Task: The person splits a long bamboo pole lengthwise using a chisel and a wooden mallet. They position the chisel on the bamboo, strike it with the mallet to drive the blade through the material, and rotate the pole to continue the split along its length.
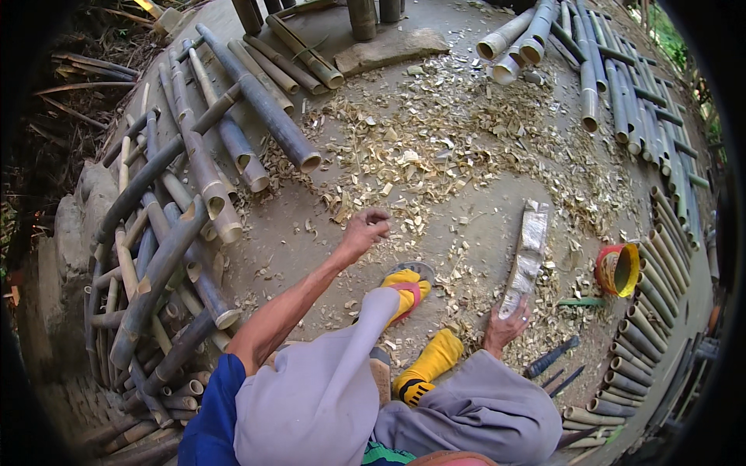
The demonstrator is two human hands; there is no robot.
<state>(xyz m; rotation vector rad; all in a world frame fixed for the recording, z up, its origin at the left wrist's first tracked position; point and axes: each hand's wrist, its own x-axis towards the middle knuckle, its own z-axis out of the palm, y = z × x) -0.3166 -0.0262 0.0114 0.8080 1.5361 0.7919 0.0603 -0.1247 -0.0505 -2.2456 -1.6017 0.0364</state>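
On the right, my right hand (pixel 507 326) grips the lower end of a pale split bamboo piece (pixel 530 242) with scooped, light inner faces. It points away from me, low over the ground. My left hand (pixel 365 231) hovers beyond my left foot, fingers curled inward; whether anything small is inside them is hidden. A machete-like tool with a dark grip (pixel 552 357) lies just right of my right hand. Near it are a green strip (pixel 581 302) and a tipped red and yellow tin (pixel 619 269), its mouth toward me.
Shavings (pixel 420 159) cover the ground ahead. Stacked bamboo poles (pixel 225 124) crowd the left side, and a bamboo rack (pixel 622 85) stands at the far right. Cut bamboo lengths (pixel 633 342) line the right edge. A flat stone (pixel 392 51) lies at the back. My yellow-socked feet (pixel 430 361) are in front.
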